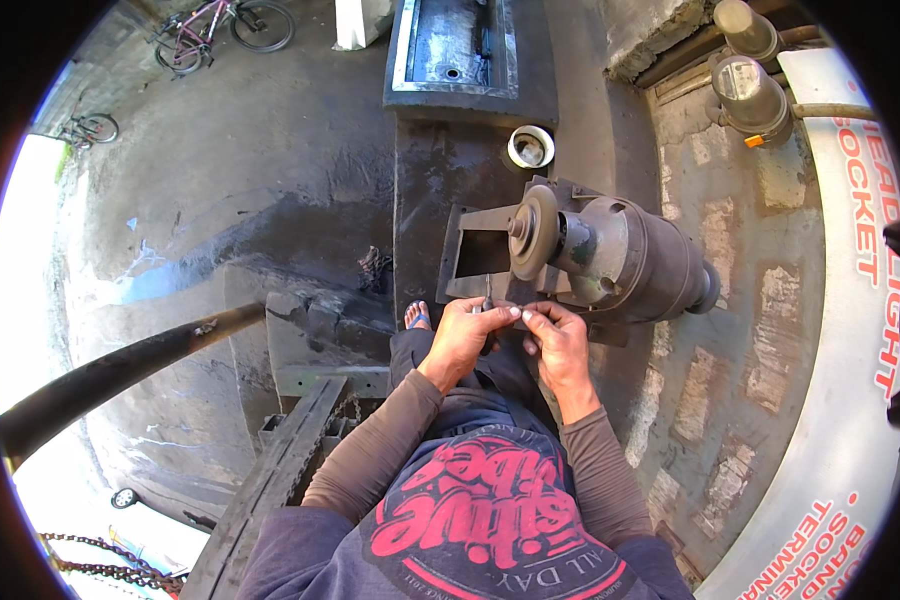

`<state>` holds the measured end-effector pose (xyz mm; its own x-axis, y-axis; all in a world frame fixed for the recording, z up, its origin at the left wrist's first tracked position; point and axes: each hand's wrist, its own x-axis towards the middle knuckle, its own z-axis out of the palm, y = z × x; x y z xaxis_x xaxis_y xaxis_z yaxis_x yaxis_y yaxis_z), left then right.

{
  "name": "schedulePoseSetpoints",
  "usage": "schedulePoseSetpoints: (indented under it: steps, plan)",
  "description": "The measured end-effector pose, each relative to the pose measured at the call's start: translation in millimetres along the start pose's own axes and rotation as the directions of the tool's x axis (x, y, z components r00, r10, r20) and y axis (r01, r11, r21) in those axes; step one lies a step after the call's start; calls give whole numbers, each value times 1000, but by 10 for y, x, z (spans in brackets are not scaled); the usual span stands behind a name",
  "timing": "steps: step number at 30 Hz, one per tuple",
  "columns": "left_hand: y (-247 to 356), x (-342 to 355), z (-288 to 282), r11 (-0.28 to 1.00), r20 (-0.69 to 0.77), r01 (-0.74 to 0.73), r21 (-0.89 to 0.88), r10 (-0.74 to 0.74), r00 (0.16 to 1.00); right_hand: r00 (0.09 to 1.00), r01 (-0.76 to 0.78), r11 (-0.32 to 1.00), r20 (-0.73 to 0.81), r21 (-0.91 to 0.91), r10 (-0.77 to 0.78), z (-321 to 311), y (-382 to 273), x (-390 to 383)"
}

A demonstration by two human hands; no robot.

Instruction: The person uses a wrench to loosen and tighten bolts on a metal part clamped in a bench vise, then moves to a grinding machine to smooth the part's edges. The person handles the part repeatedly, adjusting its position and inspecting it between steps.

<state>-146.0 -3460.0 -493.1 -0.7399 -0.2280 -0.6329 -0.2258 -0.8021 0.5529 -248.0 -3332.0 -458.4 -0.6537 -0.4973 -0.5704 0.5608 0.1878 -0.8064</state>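
Note:
My left hand (459, 338) is closed, with a thin dark piece (488, 291) like a small metal rod standing up between its fingers. Its exact kind is too small to tell. Thumb and fingertips of my right hand (564, 350) are pinched together, meeting the left fingertips in front of my body. Whatever lies in that pinch is hidden. Just beyond both hands is a motor grinder (635, 255) with a round wheel (536, 228) on its left end. My fingers are apart from the wheel.
A rusty metal frame (457, 258) supports the grinder. Farther off stand a white bucket (530, 148) and a metal basin (455, 45). A dark pole (140, 365) and a steel beam (280, 485) are at my left. A printed white banner (820, 350) curves along the right, beside a brick wall (715, 300).

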Motion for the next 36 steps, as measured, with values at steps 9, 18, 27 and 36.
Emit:
schedulePoseSetpoints:
  steps: [9, 18, 27, 36]
  plan:
    - [-163, 241, 62, 932, 65, 11, -363, 14, 998, 985, 45, 995, -170, 94, -28, 201, 87, 237]
    - [-89, 285, 148, 939, 58, 42, -341, -24, 998, 967, 77, 995, -248, 55, -61, 330, -50, 254]
    - [-2, 136, 200, 904, 110, 86, -418, -43, 993, 964, 176, 984, -208, 29, -167, 257, -34, 105]
    - [144, 49, -11, 958, 6, -140, 251, 143, 990, 997, -60, 991, 41, -123, 66, -37, -73, 103]
